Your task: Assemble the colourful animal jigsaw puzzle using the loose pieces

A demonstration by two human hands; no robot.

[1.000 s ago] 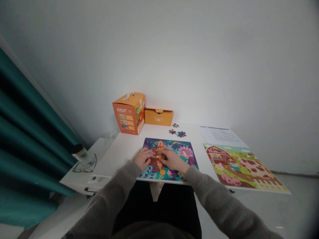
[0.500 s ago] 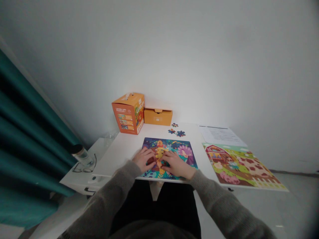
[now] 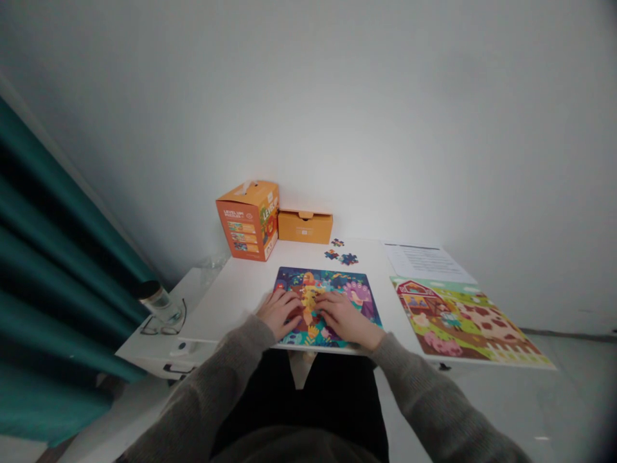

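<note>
A dark blue picture puzzle board (image 3: 344,331) with animals in many colours lies near the front edge of the white table. On its left part rests my left hand (image 3: 280,313), fingers bent and spread, fingertips beside a yellow-orange figure in the picture. From the right, my right hand (image 3: 344,316) reaches over the middle, its fingers curved down onto the same yellow area. Whether a small piece lies under the right fingertips is too small to tell. Loose puzzle pieces (image 3: 349,259) lie behind the board.
An orange puzzle box (image 3: 248,222) and a low orange carton (image 3: 305,227) stand at the back. To the right lie a farm puzzle (image 3: 463,321) and a printed sheet (image 3: 427,262). At the left are a bottle (image 3: 161,302) and glasses (image 3: 168,330).
My right hand has shifted slightly right, and its thumb and fingers have drawn a little closer together. My left hand has hardly moved.
</note>
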